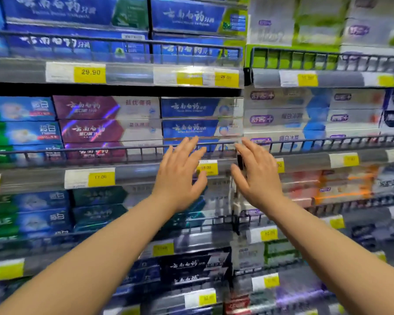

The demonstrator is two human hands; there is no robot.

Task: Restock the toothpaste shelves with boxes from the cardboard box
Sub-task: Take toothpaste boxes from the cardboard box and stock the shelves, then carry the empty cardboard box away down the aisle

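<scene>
My left hand (180, 176) and right hand (257, 176) are spread, empty; careless pushing could skew the blue boxes (189, 128).

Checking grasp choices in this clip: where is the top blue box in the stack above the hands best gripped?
The top blue box lies flat, long face outward, neighbours tight against both ends; a dark gap above leaves its top free. So probably hook its top front edge, coming from the front over the rail.

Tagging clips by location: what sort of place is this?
A shop's toothpaste aisle, most likely a supermarket: tiered railed shelves, stacked toothpaste boxes, and yellow price tags such as 29.90.
</scene>
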